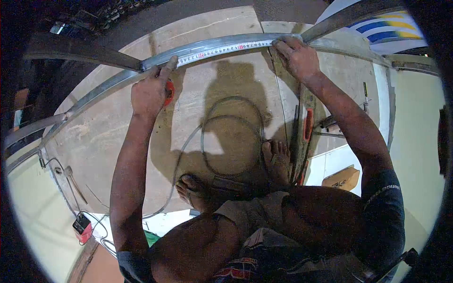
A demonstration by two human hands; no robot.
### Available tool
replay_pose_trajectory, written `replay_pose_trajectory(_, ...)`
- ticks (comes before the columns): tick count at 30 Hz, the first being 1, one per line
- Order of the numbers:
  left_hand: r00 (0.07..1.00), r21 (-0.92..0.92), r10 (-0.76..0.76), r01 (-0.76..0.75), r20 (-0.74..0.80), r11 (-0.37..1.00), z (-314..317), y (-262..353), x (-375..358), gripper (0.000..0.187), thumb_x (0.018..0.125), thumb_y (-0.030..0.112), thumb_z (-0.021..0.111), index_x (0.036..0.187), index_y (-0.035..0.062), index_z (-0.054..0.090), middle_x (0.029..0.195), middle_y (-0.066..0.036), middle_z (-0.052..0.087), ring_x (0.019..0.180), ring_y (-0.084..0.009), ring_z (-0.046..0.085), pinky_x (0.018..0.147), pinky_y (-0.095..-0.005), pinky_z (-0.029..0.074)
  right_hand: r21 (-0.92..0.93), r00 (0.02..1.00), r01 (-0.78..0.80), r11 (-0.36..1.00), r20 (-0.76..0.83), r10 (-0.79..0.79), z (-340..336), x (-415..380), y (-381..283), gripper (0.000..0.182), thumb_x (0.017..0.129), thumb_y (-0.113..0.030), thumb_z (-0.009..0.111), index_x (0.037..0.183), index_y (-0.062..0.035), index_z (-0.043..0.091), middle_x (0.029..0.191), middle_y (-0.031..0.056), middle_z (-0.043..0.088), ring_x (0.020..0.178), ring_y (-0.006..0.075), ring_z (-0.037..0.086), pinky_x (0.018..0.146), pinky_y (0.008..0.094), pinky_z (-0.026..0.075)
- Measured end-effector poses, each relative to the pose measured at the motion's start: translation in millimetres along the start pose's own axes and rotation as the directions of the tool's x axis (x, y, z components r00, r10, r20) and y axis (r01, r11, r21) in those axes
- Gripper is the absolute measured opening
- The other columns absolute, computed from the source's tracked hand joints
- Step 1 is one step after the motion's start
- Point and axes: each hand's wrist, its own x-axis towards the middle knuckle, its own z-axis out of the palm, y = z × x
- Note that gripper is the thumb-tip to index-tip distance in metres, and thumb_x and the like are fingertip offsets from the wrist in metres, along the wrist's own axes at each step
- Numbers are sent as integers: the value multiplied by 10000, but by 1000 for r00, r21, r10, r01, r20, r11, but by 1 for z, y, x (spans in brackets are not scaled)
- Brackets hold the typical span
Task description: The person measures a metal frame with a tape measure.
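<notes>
A white tape measure blade (pixel 222 50) with black numbers and red marks is stretched along a grey metal bar (pixel 193 47) of a frame. My left hand (pixel 150 96) is closed around the red tape measure case (pixel 169 93), mostly hidden by the palm; its index finger lies along the bar where the blade starts. At the other end of the blade, my right hand (pixel 299 59) is closed, thumb and fingers pressing the tape end against the bar near a joint with an upright bar (pixel 351 23).
A grey cable (pixel 203 146) lies coiled on the board (pixel 188 94) between my feet. Right of it are a long spirit-level-like tool with a red part (pixel 308 123) and a brown piece (pixel 340 179). A hammer-like tool (pixel 71 177) and red-black box (pixel 82 228) lie left.
</notes>
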Motion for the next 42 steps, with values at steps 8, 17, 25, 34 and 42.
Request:
replay_pose_trajectory(8,998,-23,4,-3,63,1000,-3,0,3,683,860,111,541,1465,373,366,1194,-110,638,829,-306,704,640,-422,591,-29,1000,18,999,-16,-18,4,0,3,342,795,-173,684,1133,-161,632,1108,77,635,957,291,652,742,404,571)
replay_pose_trajectory(17,999,7,37,-37,25,999,-1,-2,2,688,849,90,540,1463,355,379,1187,-112,637,828,-313,699,690,-432,587,-12,1000,12,1000,-7,-12,-1,1,-1,333,798,-160,667,1128,-133,630,1089,83,640,929,293,652,742,406,565)
replay_pose_trajectory(25,992,-33,-2,7,127,999,-11,2,4,669,858,94,534,1464,333,382,1180,-105,637,838,-316,695,711,-440,578,-30,998,-35,999,56,37,-1,0,-1,394,769,-123,668,1159,-149,620,1132,80,634,970,297,647,769,413,563)
replay_pose_trajectory(34,996,-37,3,0,87,999,-8,1,4,590,893,126,504,1440,330,424,1136,-97,649,827,-309,692,677,-428,575,14,1000,-14,1000,26,13,1,4,1,356,779,-145,653,1133,-131,616,1146,90,632,967,308,646,778,423,561)
replay_pose_trajectory(42,997,7,32,-32,-68,999,-3,1,3,591,853,110,558,1399,328,493,842,-65,613,678,-249,663,607,-383,549,-48,1000,-3,999,10,3,-3,9,-1,318,798,-146,643,1115,-143,617,1060,82,636,930,308,650,745,448,560)
